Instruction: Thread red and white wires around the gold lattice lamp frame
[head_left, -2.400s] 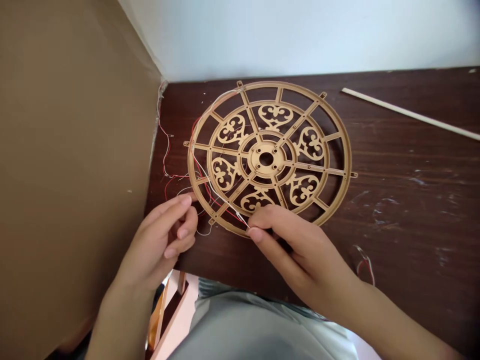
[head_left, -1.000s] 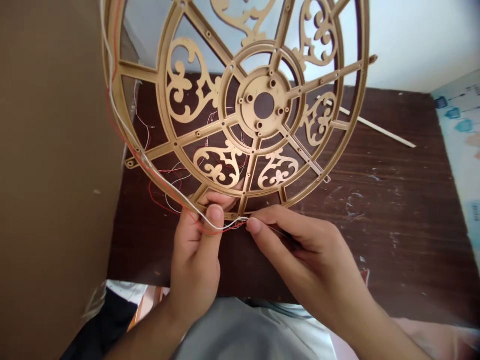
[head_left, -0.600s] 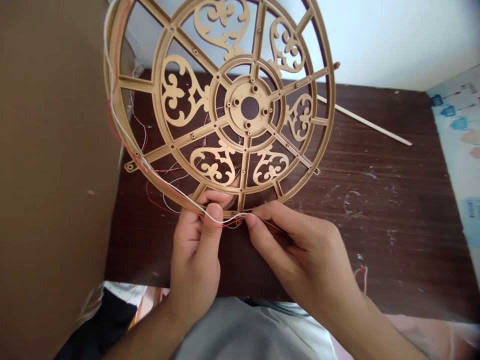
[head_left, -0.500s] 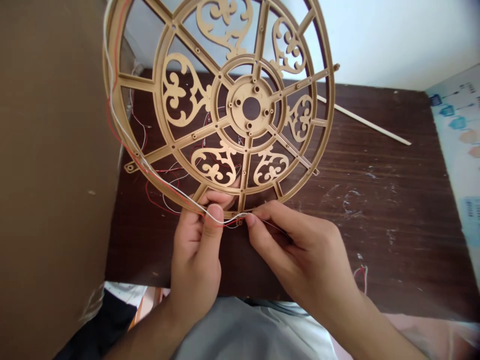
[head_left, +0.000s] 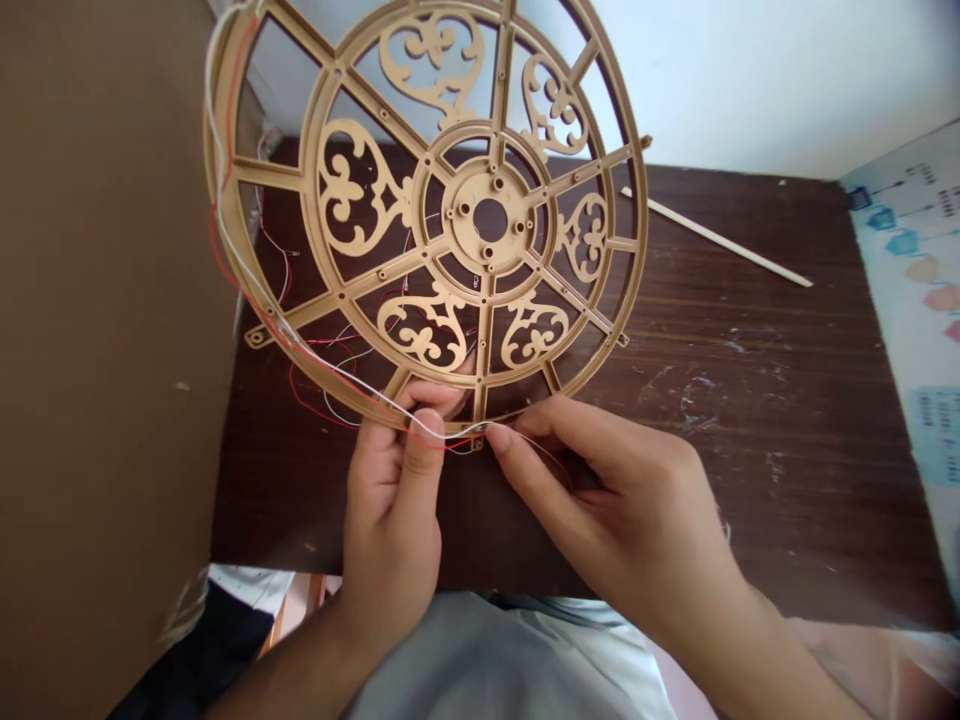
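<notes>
Gold lattice wheel frame (head_left: 469,205) held up tilted above dark wooden tabletop (head_left: 750,420).
Left hand (head_left: 390,510) is clamped on the frame's lower rim (head_left: 457,425) together with thin white and red wires (head_left: 337,370); right hand (head_left: 630,510) pinches the white wire between thumb and finger, just beside the rim.

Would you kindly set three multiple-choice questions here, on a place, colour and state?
1. Where does the pale strip lie? A. On the table, right of the gold frame. B. Across the frame. C. Against the wall.
2. Which wires follow the rim? A. Blue, yellow. B. Green, black. C. Red, white.
3. How is the frame? A. Flat on the table. B. Raised, left hand and right hand at its lower rim. C. Hung up.
1A: seen on the wood. 2C: both trace the rim. 3B: table shows behind.
</notes>
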